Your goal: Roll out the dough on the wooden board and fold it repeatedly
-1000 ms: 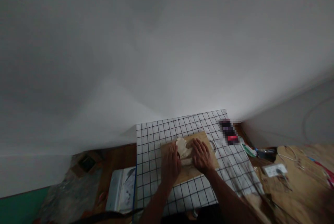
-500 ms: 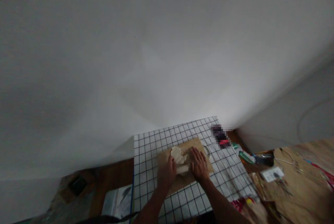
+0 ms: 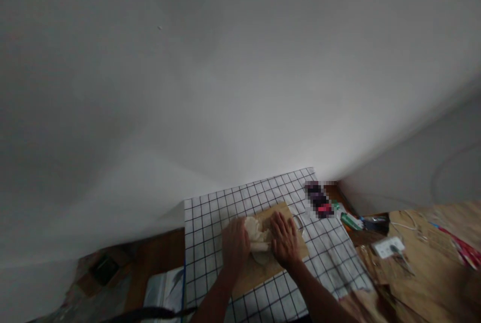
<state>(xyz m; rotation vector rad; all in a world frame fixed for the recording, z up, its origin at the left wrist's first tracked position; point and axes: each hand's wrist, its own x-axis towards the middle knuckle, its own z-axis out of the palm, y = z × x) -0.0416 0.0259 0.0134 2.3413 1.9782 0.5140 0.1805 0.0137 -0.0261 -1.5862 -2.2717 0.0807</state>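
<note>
A wooden board (image 3: 282, 211) lies on a checked cloth, with pale, soft dough (image 3: 254, 226) on it. Across the dough runs a light rolling pin (image 3: 260, 247); only its middle stretch shows between my hands. My left hand (image 3: 235, 244) covers the pin's left end, the fingers pointing forward and closed over it. On the pin's right end presses my right hand (image 3: 284, 239), palm down with fingers stretched forward. Part of the dough shows on the near side of the pin. Both pin ends are hidden under my hands.
A white cloth with black grid lines (image 3: 210, 212) covers the table, close to a pale wall (image 3: 240, 87). A blurred-out dark and red item (image 3: 318, 197) lies at its far right corner. On the right, a wooden surface (image 3: 432, 283) carries a white box (image 3: 389, 247) and cords.
The rolling pin has moved slightly forward over the dough, showing more dough on its near side. My left hand has turned flatter over the pin. The view has shifted a little.
</note>
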